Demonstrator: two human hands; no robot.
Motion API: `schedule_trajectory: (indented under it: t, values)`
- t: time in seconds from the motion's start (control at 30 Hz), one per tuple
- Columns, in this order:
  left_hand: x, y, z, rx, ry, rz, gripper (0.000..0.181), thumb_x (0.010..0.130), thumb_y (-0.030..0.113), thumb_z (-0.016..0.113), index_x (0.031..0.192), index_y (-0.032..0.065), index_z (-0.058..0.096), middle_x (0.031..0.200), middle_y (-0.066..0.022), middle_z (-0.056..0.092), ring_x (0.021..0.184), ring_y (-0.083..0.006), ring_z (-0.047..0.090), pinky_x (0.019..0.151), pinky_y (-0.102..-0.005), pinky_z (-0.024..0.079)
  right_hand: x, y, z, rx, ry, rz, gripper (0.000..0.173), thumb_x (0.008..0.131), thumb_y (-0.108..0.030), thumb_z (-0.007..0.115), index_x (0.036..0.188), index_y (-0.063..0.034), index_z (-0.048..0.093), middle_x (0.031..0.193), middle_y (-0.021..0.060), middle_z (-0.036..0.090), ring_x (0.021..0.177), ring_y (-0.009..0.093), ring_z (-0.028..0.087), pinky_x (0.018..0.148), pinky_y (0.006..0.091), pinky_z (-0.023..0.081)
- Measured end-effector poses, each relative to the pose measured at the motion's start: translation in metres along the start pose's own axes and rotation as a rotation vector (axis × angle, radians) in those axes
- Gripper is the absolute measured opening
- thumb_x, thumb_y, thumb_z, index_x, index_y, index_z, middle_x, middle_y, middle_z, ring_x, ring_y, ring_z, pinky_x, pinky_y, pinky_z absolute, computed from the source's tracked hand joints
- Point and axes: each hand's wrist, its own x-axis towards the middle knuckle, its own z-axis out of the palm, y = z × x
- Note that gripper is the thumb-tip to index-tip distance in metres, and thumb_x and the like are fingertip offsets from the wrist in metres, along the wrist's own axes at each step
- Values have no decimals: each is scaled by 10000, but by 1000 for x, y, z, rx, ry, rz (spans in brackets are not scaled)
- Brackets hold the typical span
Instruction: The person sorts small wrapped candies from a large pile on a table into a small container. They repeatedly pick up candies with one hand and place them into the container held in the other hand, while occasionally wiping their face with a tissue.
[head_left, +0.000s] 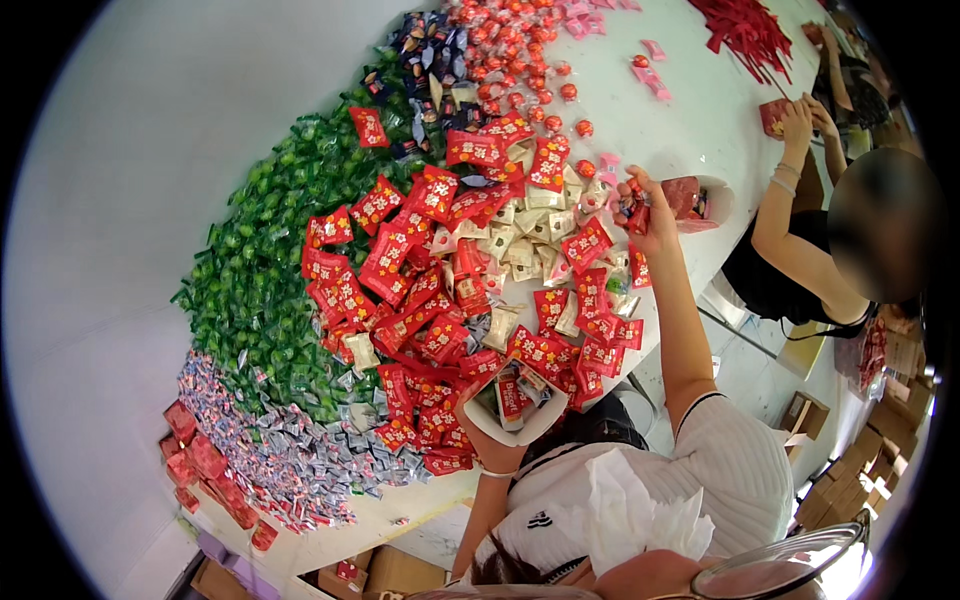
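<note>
My left hand (484, 448) grips a white-walled box (553, 420) at the near side of the table. Inside lie a red-wrapped biscuit (510, 399) and other small packets. Farther out, my right hand (654, 217) has its fingers curled round several small wrapped sweets (637, 214), red and dark. Just beyond it, a red-patterned box (680, 196) lies on its side with dark packets in its mouth. Between my hands spread large red printed packets (386, 259) and cream-coloured packets (529, 247), loosely mixed.
Green-wrapped sweets (270, 202) form a large heap on the left. Silver packets (337, 450) and small multicoloured sweets (225, 420) border it. Orange-red wrapped balls (510, 45) lie at the far side, near red ribbons (742, 34). A co-worker's hands (799, 120) hold a red box (772, 118).
</note>
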Motion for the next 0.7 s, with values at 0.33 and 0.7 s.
schedule_trajectory:
  t: [0.33,0.7]
  values:
    - [-2,-2,11,-14,-20,-33,729,490,41,796,1123,-11,436,1046,-129,537,836,-208,571,715,-364,511,62,-98,76,-1627,63,-478,293,762,-349,582,769,-57,588,719,65,606,655,181,579,573,309,465]
    - [10,7,10,126,12,-22,774,559,57,755,1207,22,333,1110,-135,485,891,-211,520,790,-358,445,209,-143,-39,-2246,473,-415,286,736,-289,578,927,-76,598,865,94,636,790,262,613,689,393,477]
